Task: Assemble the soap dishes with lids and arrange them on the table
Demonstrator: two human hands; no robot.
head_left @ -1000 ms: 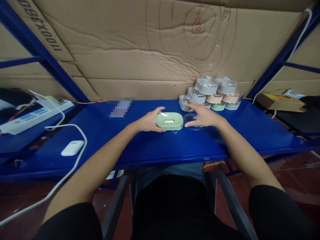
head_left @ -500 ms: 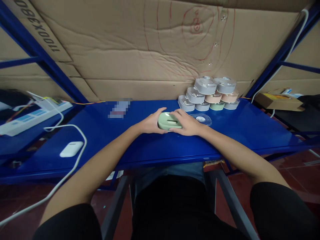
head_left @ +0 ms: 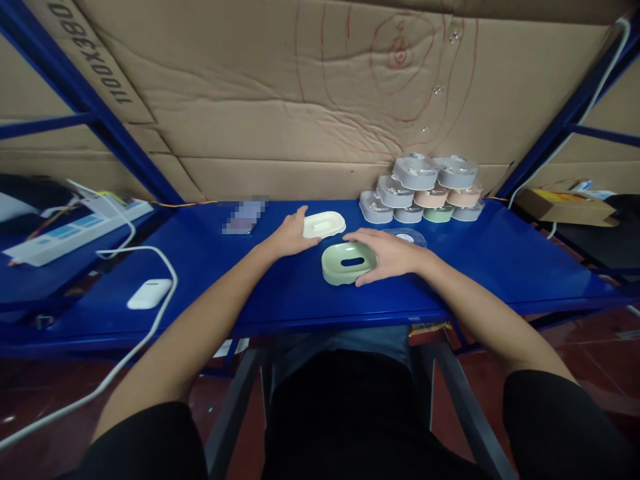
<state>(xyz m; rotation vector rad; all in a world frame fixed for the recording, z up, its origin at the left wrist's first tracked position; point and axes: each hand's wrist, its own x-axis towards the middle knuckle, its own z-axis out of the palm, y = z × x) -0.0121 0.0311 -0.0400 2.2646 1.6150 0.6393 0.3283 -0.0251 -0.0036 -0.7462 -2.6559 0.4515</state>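
My left hand (head_left: pixel 295 233) grips the left end of a cream oval tray (head_left: pixel 331 225), thumb at its near side and fingers at the far side. Nearer to me, my right hand (head_left: pixel 387 255) holds the right end of a green oval dish (head_left: pixel 334 265) with a slot in its bottom. The tray and the dish are apart. A clear lid (head_left: pixel 419 236) with a round white label lies behind my right hand, which partly hides it.
Lidded boxes in grey, pink and green (head_left: pixel 417 172) are stacked at the back right of the blue table (head_left: pixel 300 303). A phone (head_left: pixel 245 217) lies at the back left. A white case (head_left: pixel 149 294), a cable and a power strip (head_left: pixel 80 230) are on the left.
The green dish and cream tray, together between both hands before, are now separate. My left hand has moved left with the tray; my right hand has come slightly nearer with the dish.
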